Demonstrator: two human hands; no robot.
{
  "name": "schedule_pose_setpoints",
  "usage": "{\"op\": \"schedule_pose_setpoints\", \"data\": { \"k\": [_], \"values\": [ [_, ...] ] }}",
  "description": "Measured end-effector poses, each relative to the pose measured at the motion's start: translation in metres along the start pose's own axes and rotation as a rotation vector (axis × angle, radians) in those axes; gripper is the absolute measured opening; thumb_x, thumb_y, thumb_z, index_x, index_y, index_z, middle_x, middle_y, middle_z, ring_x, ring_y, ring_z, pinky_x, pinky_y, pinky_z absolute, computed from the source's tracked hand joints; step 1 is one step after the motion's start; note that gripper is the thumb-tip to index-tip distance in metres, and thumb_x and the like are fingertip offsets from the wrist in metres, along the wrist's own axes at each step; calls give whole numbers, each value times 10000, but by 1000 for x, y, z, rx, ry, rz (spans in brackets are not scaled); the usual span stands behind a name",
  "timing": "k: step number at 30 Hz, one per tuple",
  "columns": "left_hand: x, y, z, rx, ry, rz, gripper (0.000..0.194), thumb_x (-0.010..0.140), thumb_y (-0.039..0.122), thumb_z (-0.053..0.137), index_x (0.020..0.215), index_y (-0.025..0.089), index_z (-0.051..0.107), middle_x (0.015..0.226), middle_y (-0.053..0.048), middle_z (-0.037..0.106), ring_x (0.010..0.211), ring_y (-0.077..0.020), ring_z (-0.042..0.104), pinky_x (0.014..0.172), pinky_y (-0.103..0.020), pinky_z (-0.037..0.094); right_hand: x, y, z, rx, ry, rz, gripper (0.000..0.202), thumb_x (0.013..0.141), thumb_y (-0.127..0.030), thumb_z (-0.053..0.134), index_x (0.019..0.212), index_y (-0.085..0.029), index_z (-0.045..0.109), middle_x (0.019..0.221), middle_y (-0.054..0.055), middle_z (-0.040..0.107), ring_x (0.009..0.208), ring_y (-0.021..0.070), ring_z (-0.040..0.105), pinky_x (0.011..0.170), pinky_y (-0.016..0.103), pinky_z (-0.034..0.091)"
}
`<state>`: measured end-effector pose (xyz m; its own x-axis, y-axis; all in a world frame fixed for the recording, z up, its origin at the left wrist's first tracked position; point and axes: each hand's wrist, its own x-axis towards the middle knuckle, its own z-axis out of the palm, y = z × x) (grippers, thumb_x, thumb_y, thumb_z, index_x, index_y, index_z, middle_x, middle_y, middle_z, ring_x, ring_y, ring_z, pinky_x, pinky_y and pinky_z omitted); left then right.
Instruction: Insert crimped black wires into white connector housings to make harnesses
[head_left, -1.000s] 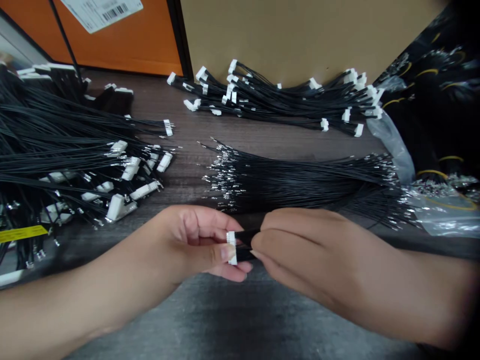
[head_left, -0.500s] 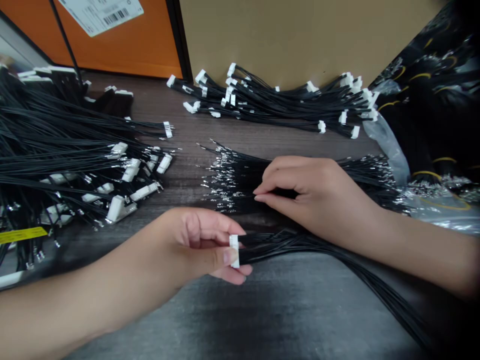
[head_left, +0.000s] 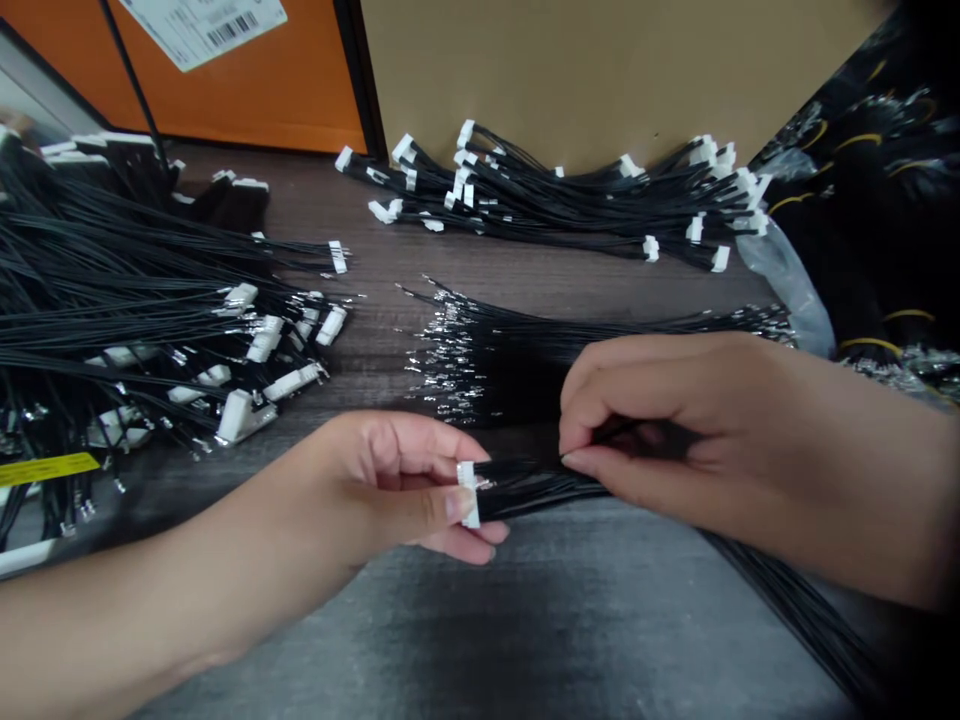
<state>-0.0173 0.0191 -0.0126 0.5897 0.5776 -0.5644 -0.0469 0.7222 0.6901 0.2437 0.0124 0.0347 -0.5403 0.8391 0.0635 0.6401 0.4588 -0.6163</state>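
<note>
My left hand (head_left: 397,490) holds a white connector (head_left: 466,482) between thumb and fingers. Black wires (head_left: 536,500) run out of its right side, pass under my right hand and trail to the lower right. Thumb and forefinger of my right hand (head_left: 675,430) are pinched together on a thin black wire, mostly hidden among the others. Close to the connector's face shows a small silver terminal (head_left: 486,484), apart from the housing as far as I can see. Just behind both hands lies a bundle of loose black wires (head_left: 517,365) with silver terminals at its ends.
At the left, wires with white connectors (head_left: 262,338) are heaped beside a yellow strip (head_left: 49,468). More connector-ended harnesses (head_left: 570,205) lie along a tan panel (head_left: 585,80) at the back. An orange box (head_left: 300,90) stands back left; banded wire bundles (head_left: 862,220) fill the right.
My right hand has moved from the loose wire bundle toward me and slightly right, beside the connector's wires. A silver terminal now shows near the connector. My left hand has barely moved.
</note>
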Motion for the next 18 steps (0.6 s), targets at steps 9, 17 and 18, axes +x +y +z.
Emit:
{"op": "schedule_pose_setpoints", "data": {
  "k": [9,17,18],
  "values": [
    [1,2,1,26,14,5,78,881,177,934,929,230,904,838,-15,889,859,-206,886,773,-220,712,-5,-4,7,-116,77,-123,258,996,-94,554,799,-197,685,833,-20,667,629,70,582,581,218,459],
    [-4,13,5,20,31,-75,126,897,123,914,925,246,898,833,29,877,885,-194,896,798,-192,693,-24,4,14,-309,71,-136,171,949,-100,603,926,-259,661,898,-9,720,653,162,596,584,338,435],
    [-4,13,6,24,34,-75,119,896,129,916,926,243,898,839,23,881,885,-195,895,799,-195,694,-25,4,13,-320,58,-130,172,944,-103,612,936,-265,669,897,-9,719,676,174,609,588,340,436]
  ]
}}
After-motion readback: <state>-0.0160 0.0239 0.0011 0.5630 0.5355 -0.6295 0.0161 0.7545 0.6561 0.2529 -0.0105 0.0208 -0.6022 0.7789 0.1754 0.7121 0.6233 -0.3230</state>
